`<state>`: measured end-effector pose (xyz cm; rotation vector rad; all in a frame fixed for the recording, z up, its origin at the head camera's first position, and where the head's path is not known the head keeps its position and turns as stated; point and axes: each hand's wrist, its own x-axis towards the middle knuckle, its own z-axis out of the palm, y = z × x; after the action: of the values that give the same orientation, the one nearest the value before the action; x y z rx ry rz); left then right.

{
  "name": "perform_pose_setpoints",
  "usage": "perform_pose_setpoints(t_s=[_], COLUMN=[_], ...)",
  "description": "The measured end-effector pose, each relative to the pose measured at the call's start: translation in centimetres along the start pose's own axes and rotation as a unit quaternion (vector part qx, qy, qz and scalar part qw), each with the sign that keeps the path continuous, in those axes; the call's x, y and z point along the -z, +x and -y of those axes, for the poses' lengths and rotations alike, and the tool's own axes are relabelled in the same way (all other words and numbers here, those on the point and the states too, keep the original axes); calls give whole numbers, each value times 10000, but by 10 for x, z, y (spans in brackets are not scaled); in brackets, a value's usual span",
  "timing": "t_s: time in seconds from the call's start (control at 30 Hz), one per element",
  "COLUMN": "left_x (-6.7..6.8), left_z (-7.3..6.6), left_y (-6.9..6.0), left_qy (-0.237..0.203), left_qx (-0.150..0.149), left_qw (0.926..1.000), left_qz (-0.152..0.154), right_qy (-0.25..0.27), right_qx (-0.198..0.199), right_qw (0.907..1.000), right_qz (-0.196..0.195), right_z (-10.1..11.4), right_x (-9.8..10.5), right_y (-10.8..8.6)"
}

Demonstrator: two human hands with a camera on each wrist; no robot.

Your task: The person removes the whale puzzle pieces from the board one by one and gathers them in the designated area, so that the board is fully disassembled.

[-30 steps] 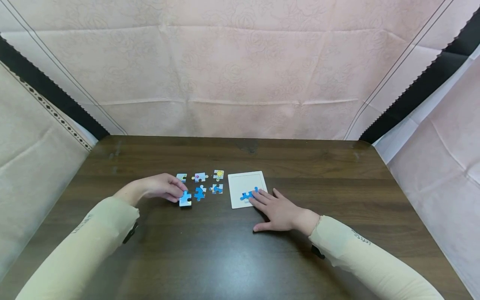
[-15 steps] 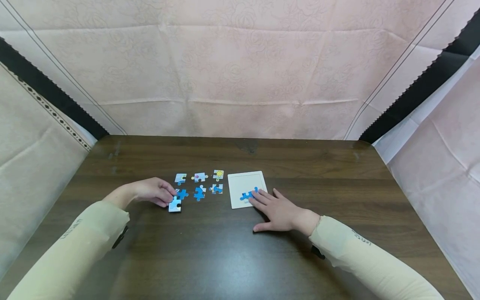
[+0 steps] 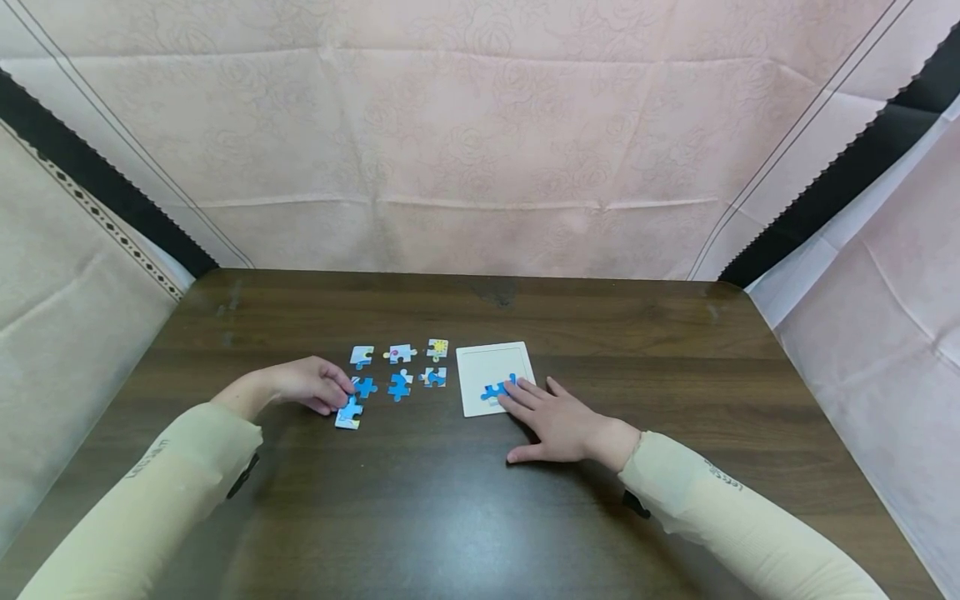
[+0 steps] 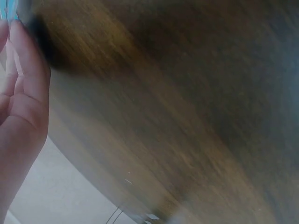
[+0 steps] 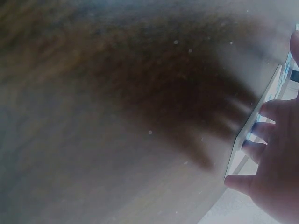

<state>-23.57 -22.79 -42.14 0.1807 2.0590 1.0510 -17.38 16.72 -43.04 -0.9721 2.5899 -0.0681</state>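
At the left of the group of jigsaw pieces, my left hand [image 3: 311, 384] pinches a blue and white jigsaw piece [image 3: 348, 414] by its upper left edge. The left wrist view shows only a bit of the blue piece [image 4: 9, 11] at the fingertips. Another blue piece [image 3: 365, 387] lies just behind it on the table. My right hand [image 3: 558, 422] is spread out, its fingertips resting on the white puzzle tray [image 3: 487, 360]. A blue jigsaw piece [image 3: 492, 392] lies in that tray, partly covered by those fingers. In the right wrist view the fingers reach over the tray's edge [image 5: 236, 149].
Several more pieces lie in two rows between the left hand and the tray: a light blue one [image 3: 362, 357], one with a purple spot [image 3: 401, 354], one with a yellow sun [image 3: 437, 349] and blue ones [image 3: 399, 386]. The brown wooden table [image 3: 420, 500] stretches in front.
My left hand has moved left and nearer to me with the jigsaw piece, uncovering two pieces behind it. The held piece has since turned slightly. My right hand and the tray stay put.
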Motion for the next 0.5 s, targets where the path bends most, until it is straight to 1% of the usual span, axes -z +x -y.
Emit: perform_pose_setpoints(t_s=[0.13,0.27,0.4,0.5], left_x=[0,1,0,-3], left_z=[-2,-7,-13,-20], left_y=[-1,-1,2,7], left_qy=[53,115,49,-14], left_qx=[-37,-64,-215,-345], left_qw=[10000,9999,9998,9994], left_qz=[0,-21,-25,-27], right_qy=[0,-25,-1,57], right_qx=[0,-3,33,42], right_qw=[10000,10000,10000,10000], right_qz=[10,10,-28,-69], right_z=[0,0,0,0], right_x=[0,0,0,1], right_y=[0,0,1,0])
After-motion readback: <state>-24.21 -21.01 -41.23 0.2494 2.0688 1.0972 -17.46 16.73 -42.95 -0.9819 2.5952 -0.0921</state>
